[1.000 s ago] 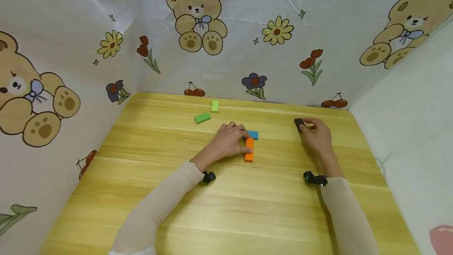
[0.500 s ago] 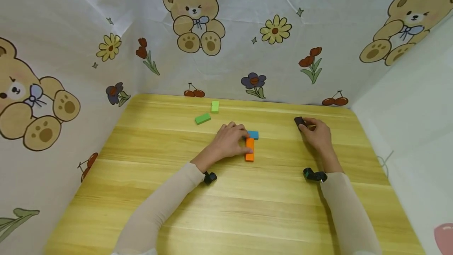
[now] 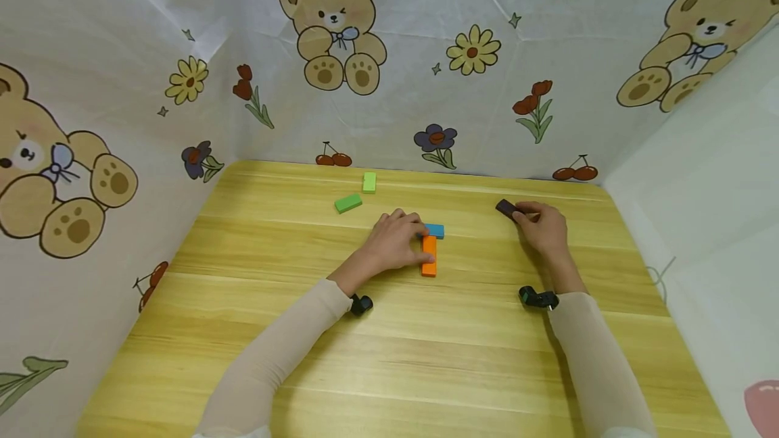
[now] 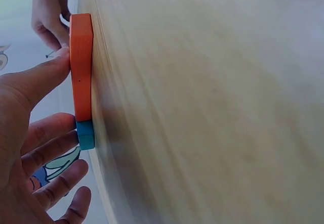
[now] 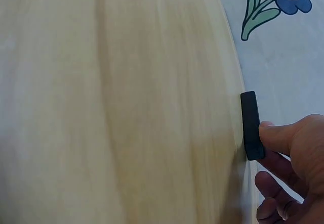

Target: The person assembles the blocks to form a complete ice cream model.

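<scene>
An orange block (image 3: 429, 259) lies lengthwise on the table, its far end against a blue block (image 3: 435, 230) set crosswise, so the two form a T. My left hand (image 3: 394, 242) rests over them: the thumb touches the top of the orange block, while the forefinger and middle finger reach the blue one, with the other fingers spread loosely. To the right, a black block (image 5: 250, 125) is pinched between the thumb and forefinger of my right hand (image 3: 544, 227), close over the table. The remaining right fingers are loosely bent.
Behind my left hand lie a green block (image 3: 348, 203) and a light green block (image 3: 369, 182). The wooden table (image 3: 389, 357) ends at a cloth wall (image 3: 395, 113) printed with bears and flowers. Small black cameras sit at both wrists.
The black block in my right hand has turned and shifted slightly left. My left hand has stayed on the orange and blue blocks.
</scene>
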